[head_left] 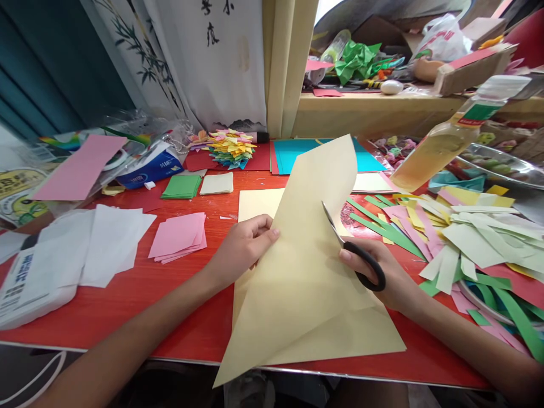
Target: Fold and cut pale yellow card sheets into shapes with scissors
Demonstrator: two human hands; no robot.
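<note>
Left hand point(242, 246), grip pinching left edge of pale yellow sheet point(304, 255), right hand point(393, 275), grip closed around black-handled scissors point(353, 248), blades at sheet's right side, sheet held over red bench point(178, 306)

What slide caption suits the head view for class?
Left hand holding a pale yellow sheet, right hand holding scissors against it, at a red table.

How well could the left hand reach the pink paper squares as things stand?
Probably yes: only red tabletop shows between the left hand and the pink paper squares, though the hand must likely release the cream sheet first.
</note>
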